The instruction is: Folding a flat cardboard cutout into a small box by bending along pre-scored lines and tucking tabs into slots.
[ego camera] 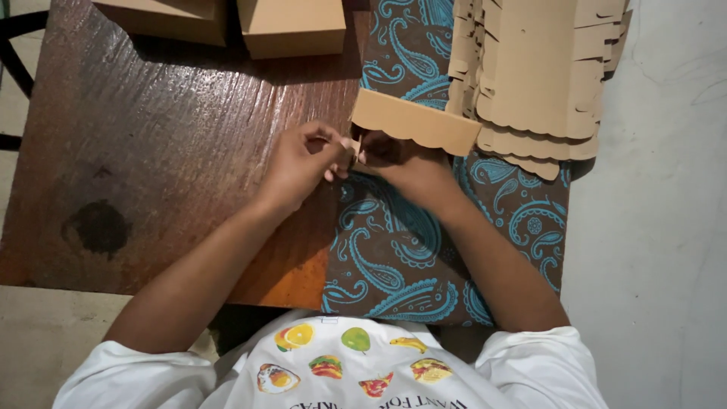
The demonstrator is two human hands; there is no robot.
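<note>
Both the left hand (303, 160) and right hand (394, 157) pinch one end of a scalloped cardboard strip (415, 121) above the patterned cloth (394, 250).

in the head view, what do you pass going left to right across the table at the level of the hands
bare wooden table top → left hand → right hand → folded cardboard piece → stack of flat scalloped cardboard blanks on the blue paisley cloth

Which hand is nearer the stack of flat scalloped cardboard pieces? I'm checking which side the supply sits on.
Right. The right hand is just left of and below the stack of flat scalloped cardboard pieces, under the piece being folded; the left hand lies farther left, over the wooden table.
</note>
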